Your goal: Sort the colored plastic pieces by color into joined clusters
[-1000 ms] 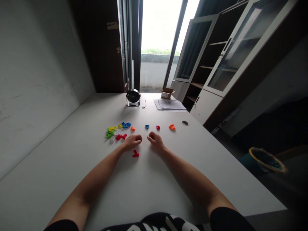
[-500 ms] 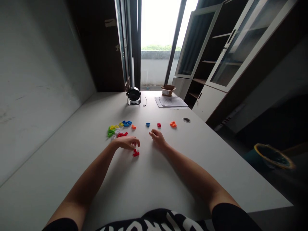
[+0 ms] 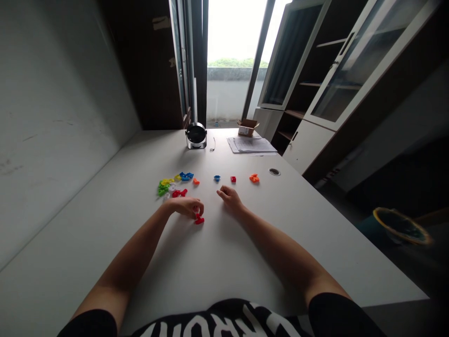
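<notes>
My left hand (image 3: 187, 206) is low over the white table, its thumb and fingers closed on the near end of a small red T-shaped plastic piece (image 3: 199, 220). That piece still lies on the tabletop, partly hidden by the fingertips. Curled into a fist, my right hand (image 3: 229, 196) rests on the table to the right; nothing shows in it. Just beyond this fist are a small blue piece (image 3: 217, 178) and a small red block (image 3: 233, 179). Other red pieces (image 3: 179, 193) lie behind my left hand.
A loose pile holds green (image 3: 163, 188), yellow (image 3: 167, 181), white (image 3: 171, 187) and blue pieces (image 3: 186, 176). One orange piece (image 3: 196, 181) sits beside it; an orange cluster (image 3: 254, 178) is at right. Farther back stand a round black device (image 3: 196, 135), papers (image 3: 252, 145) and a cardboard box (image 3: 247, 128).
My left fingers have come down and closed on the red T-shaped piece, which has turned slightly. My right fist stays in place. The view has tilted a little.
</notes>
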`<state>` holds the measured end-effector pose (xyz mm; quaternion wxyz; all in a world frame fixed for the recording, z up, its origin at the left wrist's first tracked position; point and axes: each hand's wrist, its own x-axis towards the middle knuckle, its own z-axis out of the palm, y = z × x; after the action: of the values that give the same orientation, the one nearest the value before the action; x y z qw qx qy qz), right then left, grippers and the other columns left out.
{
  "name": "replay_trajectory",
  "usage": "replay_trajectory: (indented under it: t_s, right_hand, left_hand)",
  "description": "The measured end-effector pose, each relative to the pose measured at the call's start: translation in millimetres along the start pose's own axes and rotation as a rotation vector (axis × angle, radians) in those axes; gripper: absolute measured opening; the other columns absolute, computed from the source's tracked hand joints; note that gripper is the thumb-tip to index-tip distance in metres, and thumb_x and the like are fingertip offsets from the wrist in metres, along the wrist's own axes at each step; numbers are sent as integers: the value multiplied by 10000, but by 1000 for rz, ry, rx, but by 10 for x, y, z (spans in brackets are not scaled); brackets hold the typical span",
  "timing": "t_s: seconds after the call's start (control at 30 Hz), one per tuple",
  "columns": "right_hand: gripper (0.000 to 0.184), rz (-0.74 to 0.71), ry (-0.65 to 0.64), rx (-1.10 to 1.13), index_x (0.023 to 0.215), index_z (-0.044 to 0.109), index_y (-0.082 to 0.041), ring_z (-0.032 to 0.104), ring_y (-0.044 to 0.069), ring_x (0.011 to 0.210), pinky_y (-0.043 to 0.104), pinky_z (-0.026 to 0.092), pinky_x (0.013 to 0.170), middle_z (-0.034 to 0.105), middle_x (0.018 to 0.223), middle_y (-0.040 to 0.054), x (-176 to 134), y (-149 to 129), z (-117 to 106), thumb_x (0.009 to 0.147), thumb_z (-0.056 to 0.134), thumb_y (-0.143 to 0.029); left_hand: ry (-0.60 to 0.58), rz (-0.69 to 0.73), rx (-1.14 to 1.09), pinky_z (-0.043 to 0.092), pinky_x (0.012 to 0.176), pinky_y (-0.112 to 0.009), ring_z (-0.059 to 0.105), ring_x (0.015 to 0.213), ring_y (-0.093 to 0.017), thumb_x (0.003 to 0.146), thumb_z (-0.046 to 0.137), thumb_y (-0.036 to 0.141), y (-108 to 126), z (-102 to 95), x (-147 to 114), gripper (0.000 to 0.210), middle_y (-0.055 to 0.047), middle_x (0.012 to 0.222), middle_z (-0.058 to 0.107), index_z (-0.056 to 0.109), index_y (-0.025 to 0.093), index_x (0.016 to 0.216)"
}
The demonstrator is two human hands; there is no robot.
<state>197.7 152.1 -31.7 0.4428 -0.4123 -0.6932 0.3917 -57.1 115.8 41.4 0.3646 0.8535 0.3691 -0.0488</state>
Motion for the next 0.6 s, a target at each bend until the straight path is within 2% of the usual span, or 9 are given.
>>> replay_trajectory:
  t_s: [0.1, 0.2, 0.3, 0.37, 0.43, 0.53, 0.6]
  right_hand:
    - [401, -1, 2, -21, 679, 414, -209, 341, 125, 598, 259, 283, 562, 382, 624, -38, 0, 2, 7, 863, 588, -519]
    - [397, -1, 10, -27, 677, 414, -210, 333, 125, 598, 259, 280, 559, 377, 622, -38, 0, 13, 18, 861, 587, -516]
    - [391, -6, 55, -38, 673, 412, -210, 329, 125, 599, 260, 282, 560, 377, 627, -37, -8, 24, 27, 861, 581, -509]
    - [386, -14, 90, -60, 673, 414, -210, 326, 124, 598, 260, 283, 562, 379, 627, -36, -18, 23, 30, 865, 575, -504]
    - [379, -22, 103, -86, 673, 419, -209, 323, 124, 595, 261, 281, 562, 383, 625, -36, -30, 17, 32, 866, 571, -498]
    - [368, -27, 96, -111, 675, 430, -208, 327, 123, 593, 261, 283, 564, 393, 623, -37, -40, 11, 35, 866, 571, -490]
    - [361, -25, 91, -121, 678, 442, -207, 330, 123, 592, 260, 285, 564, 400, 621, -38, -41, 14, 34, 867, 571, -486]
  left_hand:
    - [65, -1, 12, 398, 605, -216, 558, 757, -158, 737, 687, 230, -51, 30, 34, 168, -21, 882, 623, 741, 215, 895]
    - [185, -37, 14, 386, 592, -211, 569, 736, -151, 771, 655, 232, -112, 88, 94, 160, -13, 844, 639, 722, 209, 914]
    - [390, -99, 56, 395, 604, -217, 586, 734, -153, 853, 607, 284, -121, 178, 171, 170, -15, 857, 657, 697, 221, 982]
    - [536, -119, 161, 413, 638, -233, 594, 756, -163, 893, 582, 302, -94, 243, 222, 163, -32, 904, 667, 685, 220, 989]
    - [634, -109, 298, 438, 698, -260, 606, 813, -184, 919, 561, 293, -60, 298, 265, 151, -58, 944, 667, 678, 209, 965]
    - [690, -80, 424, 468, 796, -301, 619, 911, -216, 939, 543, 274, -41, 351, 314, 156, -82, 965, 662, 681, 202, 947]
    - [722, -75, 419, 479, 834, -314, 622, 964, -224, 940, 548, 264, -57, 373, 339, 152, -83, 986, 665, 688, 207, 955]
